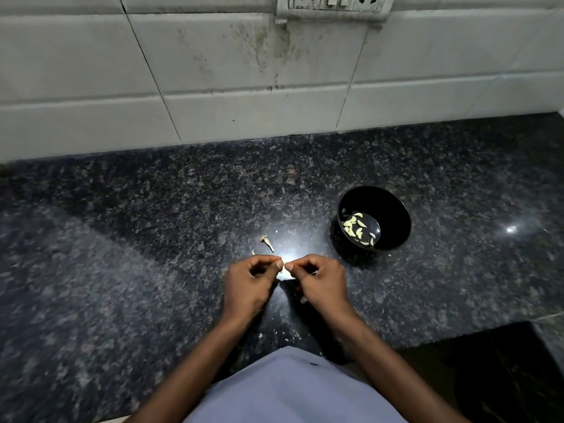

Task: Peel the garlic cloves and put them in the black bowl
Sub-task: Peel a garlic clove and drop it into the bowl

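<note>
A pale garlic clove [285,272] sits between my two hands just above the dark granite counter. My left hand [251,284] pinches it from the left with thumb and curled fingers. My right hand [320,282] pinches it from the right. The black bowl [393,209] stands to the upper right of my hands, holding several peeled cloves [358,229] at its bottom.
A dry garlic stem [267,242] and small bits of skin [276,331] lie on the counter [152,239] near my hands. A white tiled wall [244,87] with a socket plate rises behind. The counter steps down at the lower right.
</note>
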